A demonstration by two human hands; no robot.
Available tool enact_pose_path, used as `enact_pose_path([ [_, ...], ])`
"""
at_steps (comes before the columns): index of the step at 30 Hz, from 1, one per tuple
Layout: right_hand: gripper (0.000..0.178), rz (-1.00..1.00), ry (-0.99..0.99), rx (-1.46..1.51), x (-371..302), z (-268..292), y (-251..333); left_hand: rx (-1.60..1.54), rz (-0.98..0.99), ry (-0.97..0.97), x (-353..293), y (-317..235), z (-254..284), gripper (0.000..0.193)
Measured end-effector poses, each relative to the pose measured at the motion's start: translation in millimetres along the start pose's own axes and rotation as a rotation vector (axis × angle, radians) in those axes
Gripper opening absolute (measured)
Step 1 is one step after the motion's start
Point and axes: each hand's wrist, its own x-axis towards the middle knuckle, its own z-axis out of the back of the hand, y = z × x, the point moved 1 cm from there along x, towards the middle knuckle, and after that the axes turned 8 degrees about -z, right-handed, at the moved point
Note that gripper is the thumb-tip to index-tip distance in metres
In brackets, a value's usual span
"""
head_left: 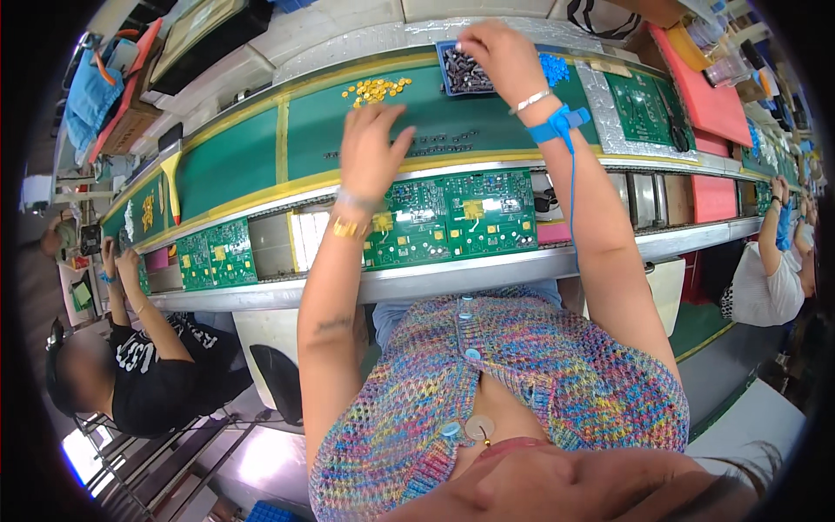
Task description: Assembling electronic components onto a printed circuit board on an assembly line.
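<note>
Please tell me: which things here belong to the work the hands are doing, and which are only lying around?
In use:
- left hand over the row of small dark parts
- right hand in the blue tray of dark components
- green circuit boards

Lying about:
- pile of small yellow parts
- pink foam sheet
- yellow-handled brush

1. The green tabletop (pixel 235 161) curves across the view.
2. At 12 o'clock lie yellow parts (pixel 376 90), small black parts (pixel 439 142) and a dark tray (pixel 465 74).
3. Below runs a conveyor rail (pixel 452 270) carrying green circuit boards (pixel 452 216).
</note>
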Motion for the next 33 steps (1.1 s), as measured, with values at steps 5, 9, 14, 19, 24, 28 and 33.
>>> enact_pose_path([
  [5, 0.016, -0.408, 0.301, 0.160, -40, 32, -5, 0.042, -0.098, 0.073, 56, 30, -64, 0.029],
  [9, 0.017, -0.605, 0.350, 0.293, -79, 60, -16, 0.026, -0.098, 0.060, 65, 35, -76, 0.019],
  [14, 0.017, -0.820, 0.407, 0.364, -105, 72, -24, -0.090, -0.010, 0.133, 66, 32, -75, 0.018],
  [19, 0.017, -0.704, 0.381, 0.344, -115, 64, -41, -0.246, 0.160, 0.057, 67, 21, -51, 0.019],
  [24, 0.019, -0.748, 0.488, 0.313, -109, 65, -32, -0.402, 0.149, -0.151, 92, 13, -18, 0.029],
  [28, 0.017, -0.747, 0.508, 0.266, -113, 69, -31, -0.319, 0.156, -0.285, 74, 59, 13, 0.031],
  [33, 0.014, -0.723, 0.485, 0.261, -108, 63, -25, -0.016, 0.384, -0.189, 9, 115, 33, 0.026],
])
